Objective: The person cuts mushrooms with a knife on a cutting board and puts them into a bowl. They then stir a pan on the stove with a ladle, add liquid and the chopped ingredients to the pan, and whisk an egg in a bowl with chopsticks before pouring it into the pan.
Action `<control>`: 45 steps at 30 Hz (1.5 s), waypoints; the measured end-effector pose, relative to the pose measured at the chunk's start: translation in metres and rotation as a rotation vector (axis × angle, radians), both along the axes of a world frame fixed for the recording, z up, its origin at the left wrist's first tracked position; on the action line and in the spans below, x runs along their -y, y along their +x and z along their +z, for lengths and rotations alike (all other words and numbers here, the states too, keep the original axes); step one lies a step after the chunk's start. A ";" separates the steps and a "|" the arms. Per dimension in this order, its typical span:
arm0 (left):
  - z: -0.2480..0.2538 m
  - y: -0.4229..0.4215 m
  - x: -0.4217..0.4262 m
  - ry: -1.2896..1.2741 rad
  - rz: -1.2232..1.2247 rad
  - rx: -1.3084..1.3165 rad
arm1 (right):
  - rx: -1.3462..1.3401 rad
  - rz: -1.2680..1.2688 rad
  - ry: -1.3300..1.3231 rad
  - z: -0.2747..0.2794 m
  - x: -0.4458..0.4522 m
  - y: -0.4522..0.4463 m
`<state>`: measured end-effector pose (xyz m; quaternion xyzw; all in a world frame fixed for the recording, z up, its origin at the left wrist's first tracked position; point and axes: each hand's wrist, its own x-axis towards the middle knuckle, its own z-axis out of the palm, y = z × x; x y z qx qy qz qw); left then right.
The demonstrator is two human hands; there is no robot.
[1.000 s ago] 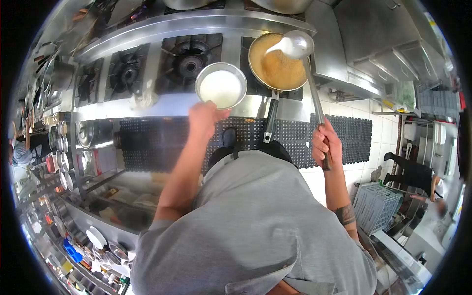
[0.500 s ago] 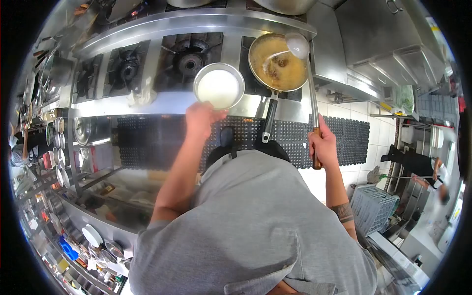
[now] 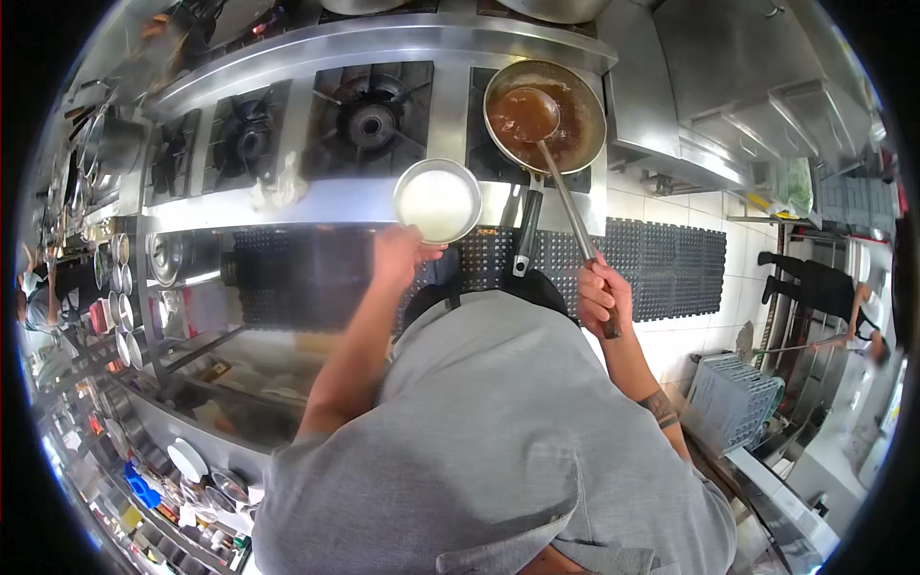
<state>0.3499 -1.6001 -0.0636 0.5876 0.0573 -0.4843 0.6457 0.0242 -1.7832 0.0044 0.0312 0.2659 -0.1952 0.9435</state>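
My left hand (image 3: 401,257) is closed on the near rim of a round metal container (image 3: 438,201) that holds white liquid. The container is over the stove's front edge, left of the pan handle. My right hand (image 3: 604,295) grips the wooden-looking handle end of a long metal ladle (image 3: 572,206). The ladle's bowl lies in the brown sauce (image 3: 575,129), filled with it. A frying pan (image 3: 602,144) holds the sauce on the right-hand burner. Its black handle (image 3: 528,230) points toward me, and neither hand touches it.
Gas burners (image 3: 372,120) line the stove to the left. Large pots (image 3: 556,8) stand behind the raised back ledge. A steel cabinet (image 3: 757,67) is at the right. A black rubber mat (image 3: 666,268) covers the floor. Another person (image 3: 824,287) stands far right, near a grey crate (image 3: 733,402).
The ladle's bowl has gone from the pan's right rim, where white liquid trailed from it, down into the sauce. The sauce looks darker. The metal container has come closer to me.
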 end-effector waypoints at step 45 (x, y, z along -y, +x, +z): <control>-0.016 -0.189 -0.338 0.679 0.843 0.258 | -0.678 1.110 -2.304 -0.265 0.166 -0.133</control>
